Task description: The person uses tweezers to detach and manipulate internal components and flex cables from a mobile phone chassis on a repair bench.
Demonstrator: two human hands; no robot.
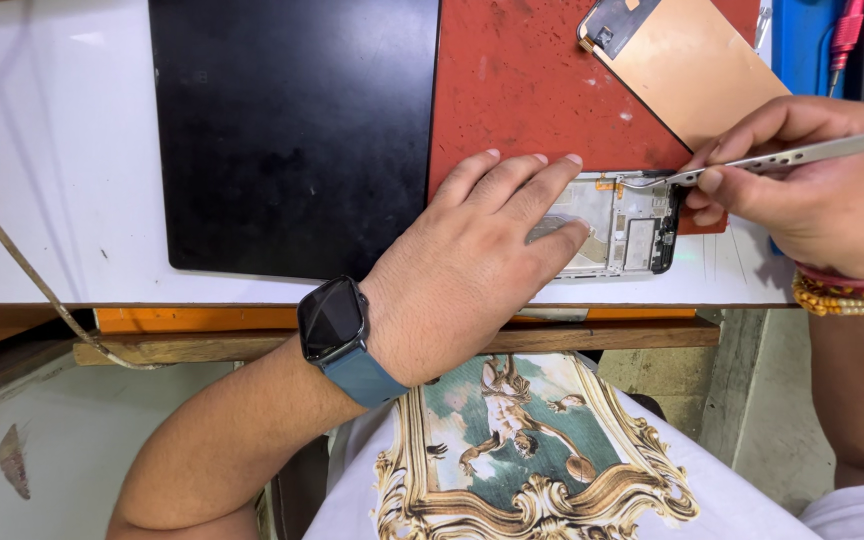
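Phone frame [624, 222]: an opened handset body, silvery-white inside, lying flat at the near edge of the worktop [52, 180], half on the red mat [522, 80] and half on the white surface.
Frame details: a pale metal shield covers the middle; small orange flex patches sit near the top edge; a dark strip of parts runs along its right end. Its left part is hidden under the fingers.
Left hand [472, 270]: lies palm down on the frame, fingers spread flat and pressing on it; this grip is a flat hold, not a pinch. A dark square watch [333, 320] on a blue strap sits at the wrist.
Right hand [812, 185]: thumb and fingers pinch a pair of metal tweezers [772, 158], the grip narrow around the shaft.
Tweezers: silver, slender, angled leftward and down; the curved tip meets the frame's upper right corner.
Right wrist: red and yellow beaded bands [847, 290].
Display panel [687, 55]: a copper-backed screen lying face down on the red mat, beyond the frame and apart from it.
Black mat [292, 130]: a dark rectangular sheet left of the red mat, edge to edge with it.
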